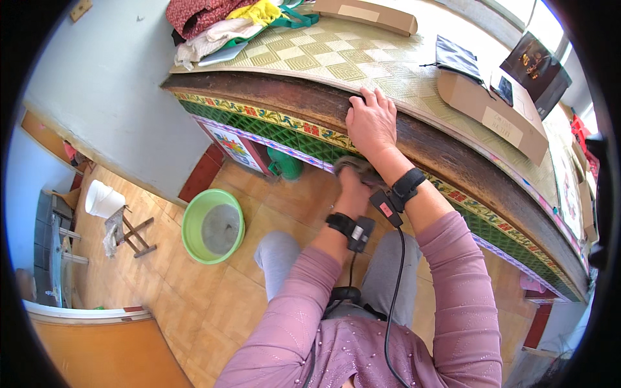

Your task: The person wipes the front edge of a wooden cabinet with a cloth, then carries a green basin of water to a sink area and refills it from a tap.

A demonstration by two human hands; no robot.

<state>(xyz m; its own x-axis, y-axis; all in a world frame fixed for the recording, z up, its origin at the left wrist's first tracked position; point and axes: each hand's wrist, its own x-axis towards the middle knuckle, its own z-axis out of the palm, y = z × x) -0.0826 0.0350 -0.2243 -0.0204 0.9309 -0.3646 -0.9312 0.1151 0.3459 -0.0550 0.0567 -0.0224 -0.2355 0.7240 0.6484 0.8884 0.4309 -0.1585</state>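
My left hand [355, 194] reaches low against the tiled front of a raised platform bed and is blurred. A grey-brown cloth [356, 166] is in its grip, bunched against the green patterned tiles [310, 146]; the fingers are mostly hidden by it. Higher up, my right hand [372, 123] lies on the dark wooden edge beam [271, 92], its fingertips reaching the woven mat [335, 51]. It holds nothing. Both wrists wear black straps with cabled boxes.
A green basin [187, 228] of cloudy water stands on the floor to the left. Beneath the platform is a green container [287, 165]. A cardboard box [499, 116] sits on the mat, with a phone [503, 89] on top. Folded clothes [208, 24] lie at the far left corner.
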